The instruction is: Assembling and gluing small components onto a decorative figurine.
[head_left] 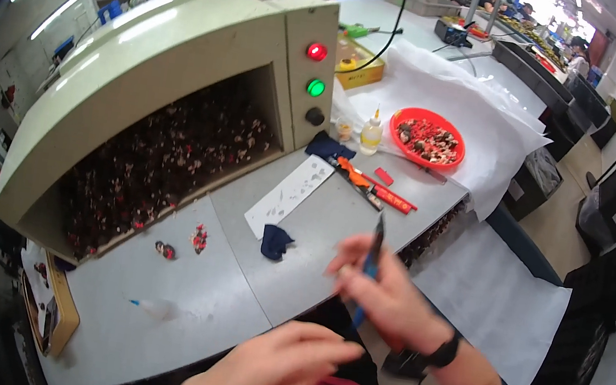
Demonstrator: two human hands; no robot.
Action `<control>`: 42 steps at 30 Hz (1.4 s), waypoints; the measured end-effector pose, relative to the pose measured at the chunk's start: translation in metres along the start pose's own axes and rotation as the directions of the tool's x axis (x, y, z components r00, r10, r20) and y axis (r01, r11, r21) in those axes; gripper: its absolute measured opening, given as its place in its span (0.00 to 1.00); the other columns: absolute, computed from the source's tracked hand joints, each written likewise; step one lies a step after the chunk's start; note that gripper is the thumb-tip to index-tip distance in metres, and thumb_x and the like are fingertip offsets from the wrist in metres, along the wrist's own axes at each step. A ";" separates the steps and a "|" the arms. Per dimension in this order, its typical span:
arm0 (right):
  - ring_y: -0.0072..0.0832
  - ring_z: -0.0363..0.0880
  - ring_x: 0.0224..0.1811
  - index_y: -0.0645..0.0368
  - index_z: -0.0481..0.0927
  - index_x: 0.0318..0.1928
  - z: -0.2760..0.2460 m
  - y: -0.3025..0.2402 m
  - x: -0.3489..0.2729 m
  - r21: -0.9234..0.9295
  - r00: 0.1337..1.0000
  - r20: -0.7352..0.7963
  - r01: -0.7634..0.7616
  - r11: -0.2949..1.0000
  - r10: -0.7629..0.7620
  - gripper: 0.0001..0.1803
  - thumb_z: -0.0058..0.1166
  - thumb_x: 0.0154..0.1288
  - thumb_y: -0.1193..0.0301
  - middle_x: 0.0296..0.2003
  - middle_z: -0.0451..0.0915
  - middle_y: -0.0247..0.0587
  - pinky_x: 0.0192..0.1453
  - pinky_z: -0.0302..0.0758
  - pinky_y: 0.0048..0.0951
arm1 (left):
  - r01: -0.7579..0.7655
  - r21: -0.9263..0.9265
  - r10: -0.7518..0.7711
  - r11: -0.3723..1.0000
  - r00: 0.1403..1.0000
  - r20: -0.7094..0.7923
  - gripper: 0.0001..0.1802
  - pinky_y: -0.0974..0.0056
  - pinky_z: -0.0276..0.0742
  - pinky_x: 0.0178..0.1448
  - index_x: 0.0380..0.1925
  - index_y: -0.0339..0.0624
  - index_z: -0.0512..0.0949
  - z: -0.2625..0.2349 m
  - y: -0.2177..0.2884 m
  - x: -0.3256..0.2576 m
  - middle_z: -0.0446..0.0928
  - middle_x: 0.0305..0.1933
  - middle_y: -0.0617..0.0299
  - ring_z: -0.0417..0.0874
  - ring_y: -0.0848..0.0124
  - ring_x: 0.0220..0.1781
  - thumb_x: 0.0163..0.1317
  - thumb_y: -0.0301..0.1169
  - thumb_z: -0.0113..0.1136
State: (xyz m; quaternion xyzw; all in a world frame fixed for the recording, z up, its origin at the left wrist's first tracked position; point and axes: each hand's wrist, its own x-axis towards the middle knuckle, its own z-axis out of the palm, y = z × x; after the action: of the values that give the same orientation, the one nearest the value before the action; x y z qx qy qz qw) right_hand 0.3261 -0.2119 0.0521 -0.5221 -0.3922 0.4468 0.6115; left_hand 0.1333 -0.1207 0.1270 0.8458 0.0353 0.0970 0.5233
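Note:
My right hand (395, 303) is closed around a slim blue-and-black tool (375, 253), its dark pointed end sticking up past the fingers; blur hides its exact kind. Lower and to the left, my left hand (276, 365) has its fingers stretched out, and nothing shows in it. Both hands are above the table's front edge, over my lap. On the grey table (232, 284), nearest the hands, lies a dark blue cloth piece (276, 242). Beyond it is a white strip (288, 196) with grey marks. Small red-and-dark pieces (165, 250) lie further left.
A cream machine (187, 42) with lit red and green buttons holds many dark, red and white bits in its opening. Behind the strip are an orange-handled tool (354, 173), a red stick-shaped item (394, 199), a squeeze bottle (371, 134) and a red bowl (446, 165) of small parts.

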 end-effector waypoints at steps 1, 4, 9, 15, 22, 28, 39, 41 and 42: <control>0.27 0.76 0.43 0.63 0.64 0.59 -0.019 -0.014 0.009 -0.452 0.995 -0.027 0.076 0.889 -0.099 0.23 0.52 0.66 0.70 0.47 0.75 0.43 0.52 0.73 0.28 | -0.134 0.049 0.129 0.990 0.987 0.097 0.15 0.65 0.75 0.57 0.49 0.39 0.81 -0.011 0.011 -0.008 0.77 0.52 0.50 0.79 0.62 0.51 0.60 0.22 0.61; 0.38 0.75 0.49 0.63 0.70 0.56 -0.084 -0.020 0.040 -0.847 0.944 -0.082 0.103 0.522 -0.320 0.24 0.57 0.60 0.71 0.47 0.75 0.50 0.51 0.74 0.33 | -0.572 0.082 0.578 0.816 0.811 -0.092 0.18 0.63 0.76 0.46 0.49 0.43 0.82 0.001 0.052 -0.003 0.77 0.42 0.50 0.79 0.60 0.39 0.57 0.24 0.57; 0.45 0.75 0.48 0.61 0.73 0.52 -0.163 -0.006 0.065 -0.966 0.932 -0.149 -0.065 0.252 -0.332 0.23 0.58 0.53 0.72 0.46 0.74 0.50 0.51 0.75 0.37 | -0.376 0.090 0.349 0.922 0.910 0.225 0.16 0.63 0.76 0.51 0.45 0.56 0.85 -0.016 0.088 -0.006 0.78 0.39 0.63 0.81 0.68 0.42 0.54 0.31 0.61; 0.45 0.74 0.47 0.62 0.77 0.49 -0.175 0.022 0.075 -0.977 0.929 -0.143 -0.077 0.199 -0.341 0.21 0.58 0.52 0.71 0.41 0.73 0.51 0.52 0.73 0.38 | -0.319 0.591 0.521 0.740 0.828 -0.206 0.14 0.61 0.77 0.51 0.38 0.62 0.86 0.011 0.081 -0.046 0.76 0.39 0.71 0.83 0.72 0.41 0.48 0.35 0.71; 0.44 0.75 0.48 0.61 0.77 0.47 -0.187 0.040 0.076 -0.974 0.831 -0.124 0.003 0.227 -0.542 0.19 0.63 0.54 0.72 0.41 0.76 0.49 0.54 0.72 0.39 | -0.652 0.209 0.682 0.728 0.721 -0.126 0.12 0.59 0.77 0.54 0.40 0.44 0.85 0.000 0.073 -0.031 0.82 0.41 0.56 0.84 0.68 0.41 0.57 0.31 0.58; 0.44 0.76 0.47 0.61 0.79 0.45 -0.171 0.055 0.084 -0.990 0.811 -0.023 0.064 0.127 -0.585 0.13 0.59 0.59 0.71 0.41 0.79 0.47 0.53 0.72 0.40 | -0.498 0.424 0.593 0.757 0.796 -0.125 0.10 0.60 0.77 0.51 0.37 0.43 0.85 -0.021 0.083 -0.085 0.82 0.41 0.54 0.85 0.65 0.41 0.57 0.32 0.59; 0.44 0.78 0.41 0.63 0.79 0.41 0.039 0.014 0.045 -0.665 0.887 0.323 0.461 0.588 -0.330 0.08 0.57 0.60 0.76 0.36 0.78 0.47 0.47 0.74 0.36 | 0.606 -0.172 -0.458 0.777 0.356 -0.815 0.32 0.66 0.75 0.51 0.64 0.39 0.60 -0.037 -0.061 -0.199 0.67 0.59 0.52 0.77 0.69 0.49 0.60 0.22 0.58; 0.44 0.77 0.44 0.62 0.78 0.44 0.086 0.018 0.055 -0.567 0.859 0.456 0.480 0.669 -0.230 0.11 0.57 0.61 0.75 0.41 0.77 0.48 0.50 0.74 0.37 | 0.624 -0.167 -0.467 0.764 0.355 -0.810 0.35 0.65 0.76 0.51 0.66 0.39 0.58 -0.041 -0.075 -0.190 0.65 0.61 0.51 0.77 0.69 0.49 0.59 0.23 0.60; 0.44 0.77 0.44 0.62 0.78 0.44 0.102 0.020 0.063 -0.560 0.852 0.471 0.489 0.669 -0.229 0.11 0.57 0.61 0.75 0.41 0.77 0.48 0.50 0.74 0.37 | 0.645 -0.121 -0.473 0.754 0.405 -0.783 0.37 0.65 0.77 0.50 0.68 0.39 0.57 -0.043 -0.081 -0.185 0.64 0.61 0.50 0.77 0.67 0.48 0.59 0.25 0.61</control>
State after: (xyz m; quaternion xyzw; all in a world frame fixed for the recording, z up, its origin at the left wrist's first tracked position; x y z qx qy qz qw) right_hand 0.2450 -0.1211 0.0486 -0.5228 -0.7263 0.2340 0.3800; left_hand -0.0531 -0.0759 0.0500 0.7029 0.5482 0.2649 0.3678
